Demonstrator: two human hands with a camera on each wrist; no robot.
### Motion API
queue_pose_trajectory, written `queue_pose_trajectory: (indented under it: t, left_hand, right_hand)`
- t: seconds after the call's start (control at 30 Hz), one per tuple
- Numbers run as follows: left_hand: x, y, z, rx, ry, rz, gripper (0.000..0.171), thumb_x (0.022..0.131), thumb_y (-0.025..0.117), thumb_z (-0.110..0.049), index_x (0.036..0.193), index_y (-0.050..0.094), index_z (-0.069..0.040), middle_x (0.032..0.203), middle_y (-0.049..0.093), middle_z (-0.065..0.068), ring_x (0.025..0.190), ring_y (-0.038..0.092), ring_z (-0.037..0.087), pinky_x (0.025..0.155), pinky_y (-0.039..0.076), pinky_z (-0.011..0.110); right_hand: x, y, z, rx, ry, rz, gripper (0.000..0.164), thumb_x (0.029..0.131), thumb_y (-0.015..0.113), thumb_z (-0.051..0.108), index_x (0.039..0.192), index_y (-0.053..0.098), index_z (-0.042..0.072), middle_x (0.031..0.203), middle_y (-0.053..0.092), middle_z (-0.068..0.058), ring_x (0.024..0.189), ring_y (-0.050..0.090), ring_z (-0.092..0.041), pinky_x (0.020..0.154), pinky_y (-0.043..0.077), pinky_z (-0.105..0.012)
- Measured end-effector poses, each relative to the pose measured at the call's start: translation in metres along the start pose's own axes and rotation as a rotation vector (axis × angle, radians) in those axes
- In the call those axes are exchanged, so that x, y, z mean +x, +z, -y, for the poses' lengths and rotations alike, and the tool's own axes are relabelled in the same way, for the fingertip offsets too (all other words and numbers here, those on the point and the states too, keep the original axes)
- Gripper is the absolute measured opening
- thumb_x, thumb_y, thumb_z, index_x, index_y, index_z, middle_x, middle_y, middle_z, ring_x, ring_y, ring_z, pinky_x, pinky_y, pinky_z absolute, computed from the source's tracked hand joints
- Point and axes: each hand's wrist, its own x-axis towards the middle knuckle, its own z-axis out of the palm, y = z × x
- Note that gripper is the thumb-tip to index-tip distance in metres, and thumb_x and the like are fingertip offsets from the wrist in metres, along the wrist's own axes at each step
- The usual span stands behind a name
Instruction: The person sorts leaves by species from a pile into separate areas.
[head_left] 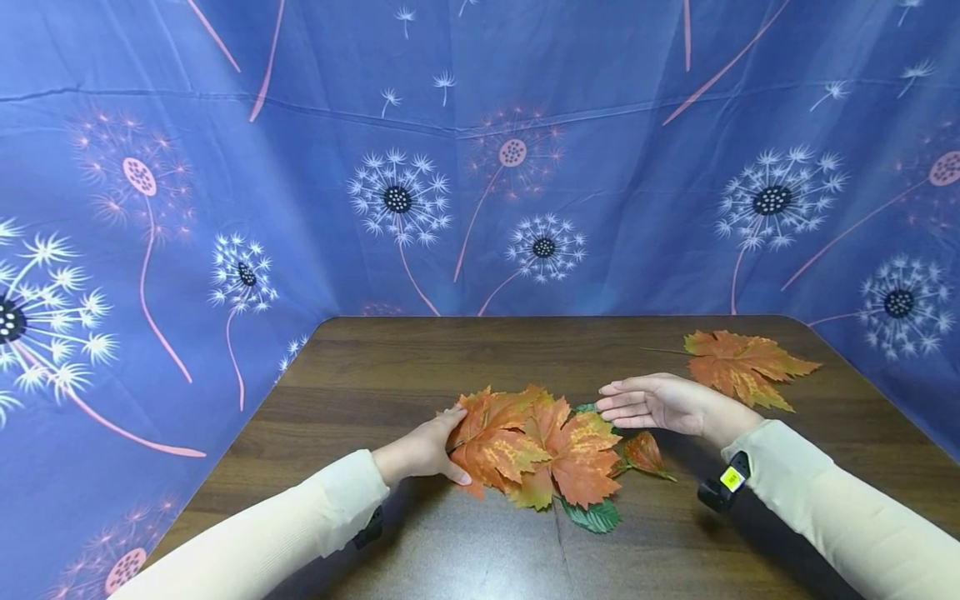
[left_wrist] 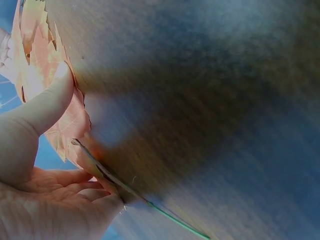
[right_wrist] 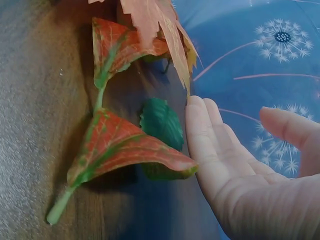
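Several orange artificial maple leaves (head_left: 517,446) lie overlapped in a pile mid-table. At the pile's left edge, my left hand (head_left: 426,447) grips the leaves between thumb and fingers; its thumb (left_wrist: 52,102) lies along the leaf edge. A thin stem (left_wrist: 120,182) sticks out by those fingers. My right hand (head_left: 660,404) is held with straight fingers, palm turned toward the pile's right side, holding nothing. Near it lies a red-and-green leaf sprig (right_wrist: 125,145) on a thick stem, partly under the pile. A green leaf (head_left: 592,515) pokes out in front, another green leaf (right_wrist: 162,124) behind.
One more orange maple leaf (head_left: 742,367) lies at the back right of the brown wooden table (head_left: 360,358), beyond my right wrist. A blue dandelion-print cloth (head_left: 465,67) hangs behind and along the sides.
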Motion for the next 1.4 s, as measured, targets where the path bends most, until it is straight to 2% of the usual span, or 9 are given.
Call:
queue_pose_trajectory:
  t: [0.07, 0.3, 0.57, 0.87, 1.2, 1.4]
  left_hand:
    - [0.001, 0.000, 0.001, -0.001, 0.003, -0.001, 0.103, 0.066, 0.089, -0.012, 0.148, 0.030, 0.005, 0.158, 0.023, 0.022, 0.145, 0.020, 0.042, 0.117, 0.020, 0.055]
    - [0.001, 0.001, 0.002, -0.001, 0.007, -0.002, 0.103, 0.066, 0.089, -0.012, 0.149, 0.030, 0.005, 0.158, 0.023, 0.022, 0.145, 0.020, 0.042, 0.117, 0.020, 0.056]
    - [0.002, -0.001, 0.002, -0.002, 0.009, 0.007, 0.103, 0.067, 0.089, -0.012, 0.149, 0.029, 0.005, 0.158, 0.022, 0.022, 0.145, 0.020, 0.042, 0.117, 0.020, 0.055]
    - [0.002, 0.000, 0.003, 0.008, 0.011, 0.007, 0.103, 0.068, 0.088, -0.013, 0.149, 0.029, 0.004, 0.158, 0.022, 0.022, 0.146, 0.019, 0.042, 0.117, 0.020, 0.055]
    - [0.001, 0.000, 0.002, -0.016, -0.005, 0.012, 0.102, 0.068, 0.088, -0.012, 0.149, 0.029, 0.004, 0.158, 0.022, 0.021, 0.146, 0.019, 0.040, 0.118, 0.020, 0.055]
    - [0.001, -0.001, 0.001, -0.008, -0.001, 0.013, 0.102, 0.068, 0.088, -0.012, 0.150, 0.028, 0.003, 0.159, 0.021, 0.021, 0.146, 0.019, 0.040, 0.117, 0.020, 0.055]
  right_hand:
    - [0.000, 0.002, -0.001, -0.009, -0.001, -0.001, 0.042, 0.104, 0.042, 0.018, 0.138, 0.046, -0.007, 0.123, 0.066, -0.015, 0.111, 0.066, -0.023, 0.098, 0.051, -0.035]
    - [0.002, 0.006, -0.003, -0.026, 0.003, -0.012, 0.050, 0.103, 0.045, 0.017, 0.142, 0.036, -0.014, 0.119, 0.069, -0.012, 0.110, 0.066, -0.023, 0.098, 0.051, -0.035]
    - [0.003, 0.010, -0.003, -0.048, -0.007, -0.007, 0.048, 0.103, 0.046, 0.014, 0.139, 0.038, -0.015, 0.116, 0.070, -0.011, 0.107, 0.067, -0.022, 0.098, 0.051, -0.035]
    - [0.006, 0.015, -0.006, -0.089, 0.023, -0.002, 0.050, 0.102, 0.048, 0.015, 0.139, 0.038, -0.017, 0.114, 0.070, -0.011, 0.107, 0.067, -0.021, 0.097, 0.052, -0.035]
    - [0.015, 0.022, -0.012, -0.148, 0.029, 0.028, 0.052, 0.101, 0.051, 0.017, 0.138, 0.038, -0.017, 0.122, 0.067, -0.014, 0.113, 0.064, -0.021, 0.099, 0.050, -0.037]
    - [0.020, 0.029, -0.012, -0.241, 0.043, 0.028, 0.053, 0.098, 0.055, 0.018, 0.139, 0.041, -0.013, 0.130, 0.062, -0.015, 0.116, 0.061, -0.018, 0.102, 0.048, -0.037]
